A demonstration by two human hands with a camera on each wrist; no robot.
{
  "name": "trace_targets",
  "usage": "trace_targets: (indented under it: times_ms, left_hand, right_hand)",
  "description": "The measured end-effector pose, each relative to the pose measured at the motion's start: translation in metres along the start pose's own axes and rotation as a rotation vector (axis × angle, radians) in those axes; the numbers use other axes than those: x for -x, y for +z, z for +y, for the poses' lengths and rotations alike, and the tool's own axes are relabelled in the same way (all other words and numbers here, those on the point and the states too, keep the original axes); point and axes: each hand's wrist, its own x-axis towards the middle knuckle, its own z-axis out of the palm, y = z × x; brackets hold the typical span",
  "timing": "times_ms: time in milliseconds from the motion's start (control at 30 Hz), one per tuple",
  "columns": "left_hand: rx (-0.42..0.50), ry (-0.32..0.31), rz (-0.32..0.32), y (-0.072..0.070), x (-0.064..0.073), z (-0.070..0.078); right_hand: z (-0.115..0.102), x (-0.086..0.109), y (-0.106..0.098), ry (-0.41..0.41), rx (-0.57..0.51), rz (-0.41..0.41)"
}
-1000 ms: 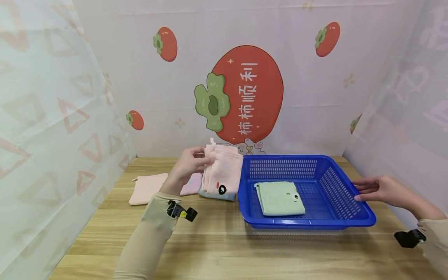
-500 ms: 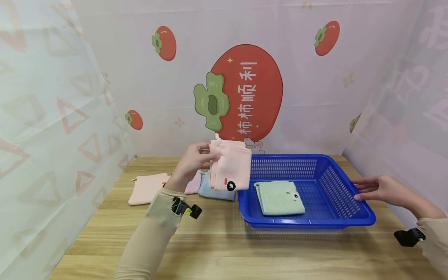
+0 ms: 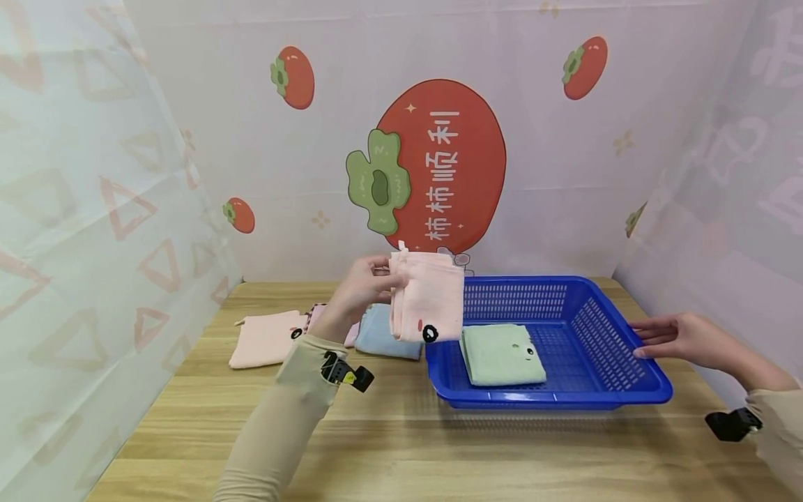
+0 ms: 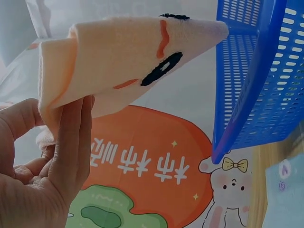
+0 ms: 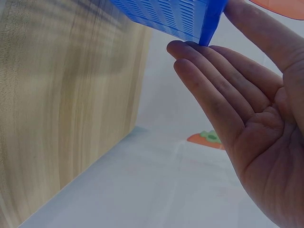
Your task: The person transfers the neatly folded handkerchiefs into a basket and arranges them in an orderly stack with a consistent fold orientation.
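Observation:
My left hand pinches a folded pink towel by its left edge and holds it up above the table, beside the left end of a blue plastic basket. A black eye and a red mark show on the towel in the left wrist view. My right hand holds the basket's right rim, thumb on one side and fingers against the underside, as the right wrist view shows the basket edge between them. A folded light green towel with a small face lies inside the basket.
On the table to the left lie another pink towel, a blue folded towel and a purple one partly hidden by my left arm. Printed cloth walls enclose the back and sides.
My left hand has carried the pink towel up and to the right, off the blue towel and toward the basket. The right hand and basket have stayed in place.

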Motion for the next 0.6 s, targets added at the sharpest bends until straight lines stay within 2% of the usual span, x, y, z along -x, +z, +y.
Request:
trace_targets:
  times_ms: [267,600]
  left_hand:
    - [0.028,0.002,-0.019,0.007,-0.006,-0.005]
    - [0.006,-0.025,-0.018,0.014,-0.013,-0.009]
  right_hand:
    - [0.001,0.000,0.000,-0.007,-0.011,-0.009]
    - [0.003,0.000,0.001,-0.010,-0.007,-0.004]
